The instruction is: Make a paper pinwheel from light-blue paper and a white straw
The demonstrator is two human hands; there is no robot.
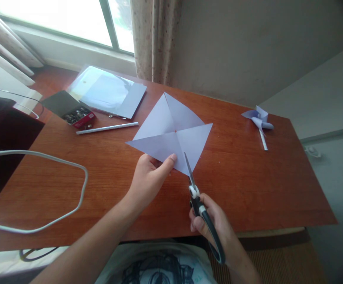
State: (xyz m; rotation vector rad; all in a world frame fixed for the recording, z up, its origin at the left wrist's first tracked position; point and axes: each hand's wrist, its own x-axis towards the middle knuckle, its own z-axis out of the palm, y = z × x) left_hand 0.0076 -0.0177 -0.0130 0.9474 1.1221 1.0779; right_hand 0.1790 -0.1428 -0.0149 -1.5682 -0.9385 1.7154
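Head view: scissors (192, 179) met thin, floppy paper (171, 134).
Left hand (149, 177) pinched its near edge; right hand (215, 227) gripped the scissor handles, best support beside the cut.

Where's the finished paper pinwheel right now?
In the head view, the paper pinwheel lies at the far right of the wooden table, well right of the creased paper square, near the wall.
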